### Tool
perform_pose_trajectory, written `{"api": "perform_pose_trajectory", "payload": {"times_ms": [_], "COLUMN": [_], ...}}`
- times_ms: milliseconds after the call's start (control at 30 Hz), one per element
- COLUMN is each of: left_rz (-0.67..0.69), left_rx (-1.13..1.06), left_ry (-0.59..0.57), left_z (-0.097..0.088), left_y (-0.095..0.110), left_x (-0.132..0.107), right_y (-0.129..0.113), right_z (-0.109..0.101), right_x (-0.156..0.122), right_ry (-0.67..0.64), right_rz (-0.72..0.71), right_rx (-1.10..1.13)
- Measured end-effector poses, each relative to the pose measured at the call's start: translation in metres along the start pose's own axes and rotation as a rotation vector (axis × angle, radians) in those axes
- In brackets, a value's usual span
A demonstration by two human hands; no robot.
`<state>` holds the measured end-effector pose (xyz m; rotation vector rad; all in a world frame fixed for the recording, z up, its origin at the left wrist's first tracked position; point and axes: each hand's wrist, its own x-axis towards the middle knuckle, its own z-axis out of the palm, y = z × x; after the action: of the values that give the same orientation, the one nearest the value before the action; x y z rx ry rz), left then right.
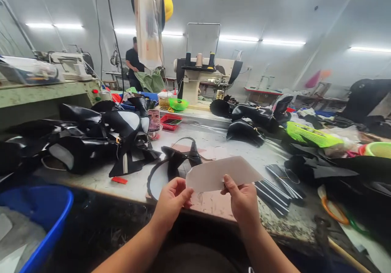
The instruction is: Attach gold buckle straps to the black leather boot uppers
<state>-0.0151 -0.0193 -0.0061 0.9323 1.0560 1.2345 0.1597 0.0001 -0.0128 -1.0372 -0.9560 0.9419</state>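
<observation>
A pale, flat piece of sheet material (pixel 218 173) with a pointed right end is held up over the table's front edge. My left hand (pixel 172 201) pinches its lower left corner between thumb and fingers. Near its lower middle, my right hand (pixel 242 199) grips it with the thumb on top. Just behind the sheet lies a black shoe-upper-like piece (pixel 177 161) with a pale lining, partly hidden. Right of my right hand rest several black strips with white edges (pixel 275 193).
Black shiny pieces (pixel 88 138) are heaped at the left, with more black pieces (pixel 247 132) at the back right. A blue tub (pixel 65 208) stands at lower left. Behind the worktable (pixel 210 134) is a sewing machine (pixel 191 85); a person (pixel 134 63) stands farther back.
</observation>
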Motion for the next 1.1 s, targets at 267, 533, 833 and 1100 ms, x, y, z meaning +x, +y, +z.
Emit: {"api": "perform_pose_trajectory", "payload": {"times_ms": [267, 533, 833, 1100], "left_rz": [-0.231, -0.022, 0.065, -0.053], "left_rx": [-0.191, 0.077, 0.153, -0.206], "left_ry": [-0.136, -0.098, -0.023, -0.011], "left_z": [0.021, 0.021, 0.025, 0.04], "left_y": [-0.007, -0.011, -0.015, -0.028], "left_x": [0.009, 0.023, 0.015, 0.006], "right_y": [0.0, -0.005, 0.002, 0.023], "right_z": [-0.037, -0.044, -0.037, -0.033], "right_x": [0.006, -0.014, -0.035, -0.041], "right_ry": [-0.24, -0.067, -0.301, -0.167], "right_rz": [0.28, 0.11, 0.164, 0.062], "right_rx": [0.302, -0.252, -0.149, -0.432]}}
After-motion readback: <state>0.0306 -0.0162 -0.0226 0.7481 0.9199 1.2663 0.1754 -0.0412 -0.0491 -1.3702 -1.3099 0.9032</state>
